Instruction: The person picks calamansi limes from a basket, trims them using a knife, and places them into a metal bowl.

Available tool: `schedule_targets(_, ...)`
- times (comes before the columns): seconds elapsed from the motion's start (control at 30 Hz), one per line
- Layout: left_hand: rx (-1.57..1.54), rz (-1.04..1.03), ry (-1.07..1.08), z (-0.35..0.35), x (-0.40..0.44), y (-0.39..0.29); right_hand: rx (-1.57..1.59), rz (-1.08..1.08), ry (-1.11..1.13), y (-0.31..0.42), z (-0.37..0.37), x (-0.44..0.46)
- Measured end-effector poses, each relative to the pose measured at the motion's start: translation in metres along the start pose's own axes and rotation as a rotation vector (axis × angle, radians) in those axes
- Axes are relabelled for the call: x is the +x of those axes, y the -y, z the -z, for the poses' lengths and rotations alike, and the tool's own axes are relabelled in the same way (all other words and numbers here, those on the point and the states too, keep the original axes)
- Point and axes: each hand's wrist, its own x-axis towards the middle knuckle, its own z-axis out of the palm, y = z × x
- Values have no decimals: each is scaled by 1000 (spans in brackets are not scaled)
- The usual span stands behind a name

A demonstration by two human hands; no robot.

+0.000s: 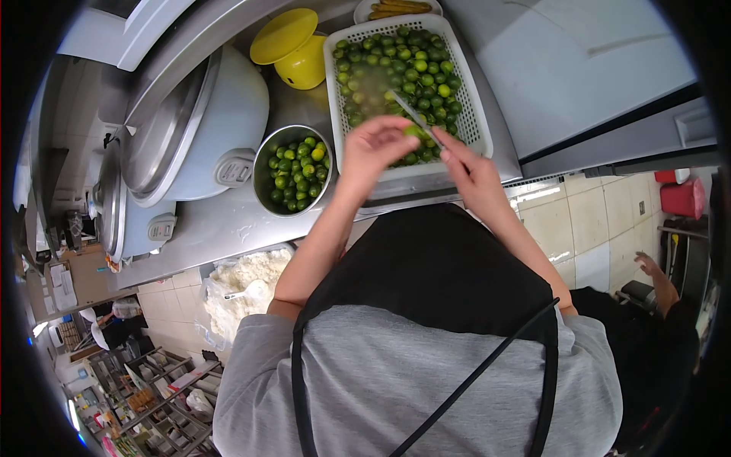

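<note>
My right hand [470,171] grips a small knife [412,113], its blade angled up and to the left over the basket. Close to the blade, my left hand [373,148] pinches a small green lime [413,132] between thumb and fingers. Beneath both hands is a white perforated plastic basket [477,126] full of small green limes [420,65], a few of them yellowish. Left of my left arm stands a round metal pot [260,183] holding more of these limes.
Two large rice cookers [236,114] stand on the steel counter [221,221] at left. A yellow container [301,65] and a plate [365,11] of brown sticks are behind. Below lies a bag of white rice [228,308]. Another person [640,327] is at right.
</note>
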Motion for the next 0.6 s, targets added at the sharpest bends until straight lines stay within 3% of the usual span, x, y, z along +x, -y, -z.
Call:
schedule_targets(0.07,34,67,139,-6,-2,-7,14,48,-63,-4,7,8)
schedule_targets(0.13,-211,62,117,8,12,-13,32,94,-125,-1,10,8)
schedule_targets(0.17,-26,-37,11,17,21,-6,54,24,-85,5,13,4)
schedule_targets(0.27,22,-83,-125,19,21,-13,73,-9,-10,10,14,-5)
schedule_targets(0.4,8,-132,-161,21,22,-9,91,81,49,7,5,-16)
schedule_targets(0.43,17,-148,-176,19,21,-8,124,-5,138,14,9,-17)
schedule_targets(0.6,4,-204,-216,10,19,-1,88,-2,117,14,7,-11)
